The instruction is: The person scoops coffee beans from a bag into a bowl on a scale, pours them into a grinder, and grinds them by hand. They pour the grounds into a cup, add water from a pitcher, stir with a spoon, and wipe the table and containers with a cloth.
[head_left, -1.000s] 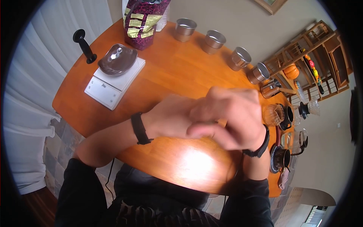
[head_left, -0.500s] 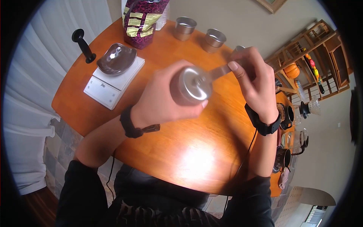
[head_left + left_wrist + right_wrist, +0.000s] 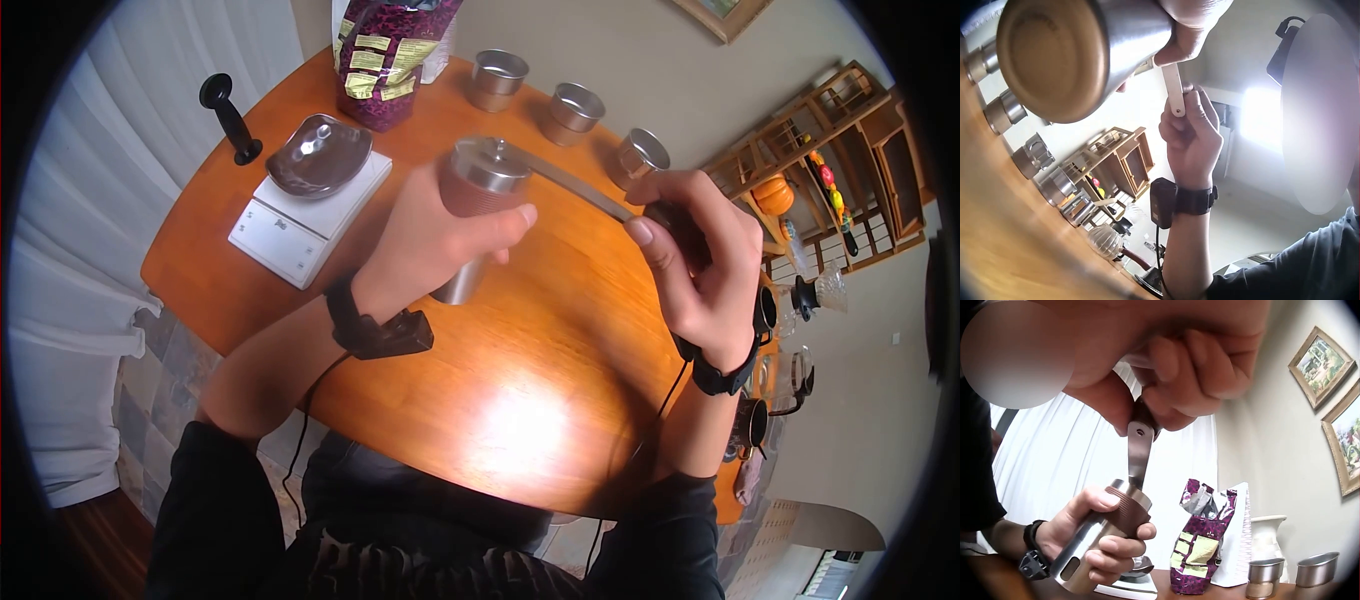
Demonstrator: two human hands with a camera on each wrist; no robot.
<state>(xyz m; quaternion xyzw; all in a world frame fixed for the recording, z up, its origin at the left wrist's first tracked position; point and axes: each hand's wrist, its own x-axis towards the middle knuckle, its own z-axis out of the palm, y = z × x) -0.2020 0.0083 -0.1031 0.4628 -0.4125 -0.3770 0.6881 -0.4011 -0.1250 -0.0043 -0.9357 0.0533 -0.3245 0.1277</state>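
Steel grinder (image 3: 482, 192) (just one) in grip of left hand (image 3: 430, 232), its one crank (image 3: 575, 187) in right hand (image 3: 715, 270)

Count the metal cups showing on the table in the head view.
3: one cup right of the purple bag, a second further right, a third just beyond the right hand, which may hide more.

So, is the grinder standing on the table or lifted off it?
Lifted off: the left hand holds the grinder in the air, and the left wrist view shows its whole underside clear of the table.
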